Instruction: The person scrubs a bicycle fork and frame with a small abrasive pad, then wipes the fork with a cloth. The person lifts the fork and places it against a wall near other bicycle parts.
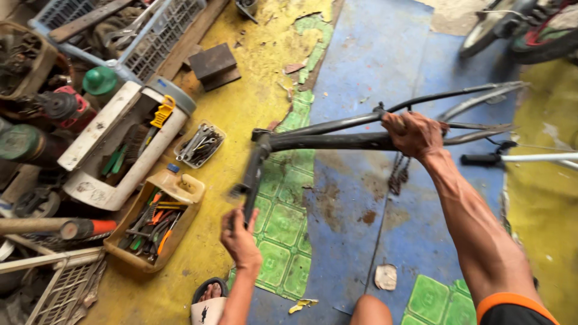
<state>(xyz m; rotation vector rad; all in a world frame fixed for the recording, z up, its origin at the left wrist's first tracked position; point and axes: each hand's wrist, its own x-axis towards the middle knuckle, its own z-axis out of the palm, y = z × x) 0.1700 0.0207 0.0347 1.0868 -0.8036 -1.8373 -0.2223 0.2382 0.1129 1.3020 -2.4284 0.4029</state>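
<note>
Two hands grip a black bicycle frame [337,139] held above the blue floor covering [373,66]: the right hand [414,133] closed around its top tubes, the left hand [238,236] wrapped round the front end. Beside them lie a yellow cut-open jug [158,224] of tools and a white one [120,144].
</note>
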